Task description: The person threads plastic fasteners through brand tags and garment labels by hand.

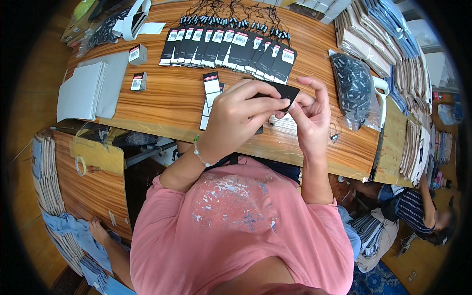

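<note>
Tag [289,90] sat between my hands, long axis seemingly crosswise, my left hand [246,103] pinching its left part, my right hand [310,110] touching its near right corner, pinch unclear.

Bent left fingers [263,104] close beside bent right fingers [321,89]

A broad work table [162,101] with striped, orange-brown wood grain fills the middle of the room, its front edge bowed in this view. Bright light lies glossy on the top. Down to the left I see a second wood-grain table [93,189], and at the right, past a dark edge, a duller tan surface [391,142]. Brownish floor [418,258] shows low on the right, beside blue patterned cloth [376,281]; folded garments [361,39] are piled at the far right.
</note>
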Demonstrator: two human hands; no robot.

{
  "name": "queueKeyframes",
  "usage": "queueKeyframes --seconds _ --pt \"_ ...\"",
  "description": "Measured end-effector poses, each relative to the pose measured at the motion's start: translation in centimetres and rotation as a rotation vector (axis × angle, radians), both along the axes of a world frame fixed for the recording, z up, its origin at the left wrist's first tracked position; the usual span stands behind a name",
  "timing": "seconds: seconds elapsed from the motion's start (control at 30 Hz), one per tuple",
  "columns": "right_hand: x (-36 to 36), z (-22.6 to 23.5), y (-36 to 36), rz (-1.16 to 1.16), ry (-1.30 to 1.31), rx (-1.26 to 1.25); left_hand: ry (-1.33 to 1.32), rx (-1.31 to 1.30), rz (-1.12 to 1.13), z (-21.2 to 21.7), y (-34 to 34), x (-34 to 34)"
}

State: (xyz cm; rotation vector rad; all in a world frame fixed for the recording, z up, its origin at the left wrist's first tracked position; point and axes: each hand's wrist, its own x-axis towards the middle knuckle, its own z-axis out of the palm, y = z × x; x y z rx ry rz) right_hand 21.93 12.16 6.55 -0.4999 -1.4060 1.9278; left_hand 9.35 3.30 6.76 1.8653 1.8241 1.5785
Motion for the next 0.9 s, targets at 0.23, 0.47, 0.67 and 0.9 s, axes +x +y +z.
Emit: queueKeyframes --seconds 0.23,0.47,0.67,0.9 --pt "0.8 0.1 0.4 0.094 -0.079 0.011 0.367 0.161 0.118 0.1 -0.5 -0.6" --pt "0.5 -1.7 -0.1 0.052 -0.130 -0.098 0.509 0.155 0.060 -0.8 -0.2 -0.7" --pt "0.7 -2.4 1.2 0.048 -0.241 0.344 0.495 0.144 0.014 -1.1 0.3 -0.3" --pt "0.5 -1.7 2.1 -0.032 -0.198 0.515 0.362 0.125 -0.062 -1.9 0.5 -0.1"
